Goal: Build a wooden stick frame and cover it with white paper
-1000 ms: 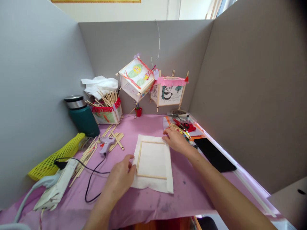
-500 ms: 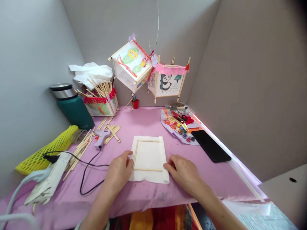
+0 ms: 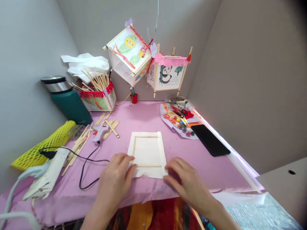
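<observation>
A white sheet of paper or thin cloth lies flat before me. A rectangular frame of thin wooden sticks rests on it. Along the right side, a folded strip of the sheet covers the frame's edge. My left hand is at the lower left corner, its thumb and fingers closed on the sheet and frame. By the lower right corner is my right hand, thumb and index finger apart at the sheet's edge. A lilac glue gun lies left of the sheet, its black cord trailing toward my left wrist.
On the pink tablecloth are loose sticks, a teal bottle, a power strip and yellow netting. Paint pots and a black phone lie right. Paper lanterns hang behind.
My left hand has moved from the sheet's side edge onto its lower left corner. My right thumb and index finger have spread apart by the right edge, where the folded strip looks flatter.
</observation>
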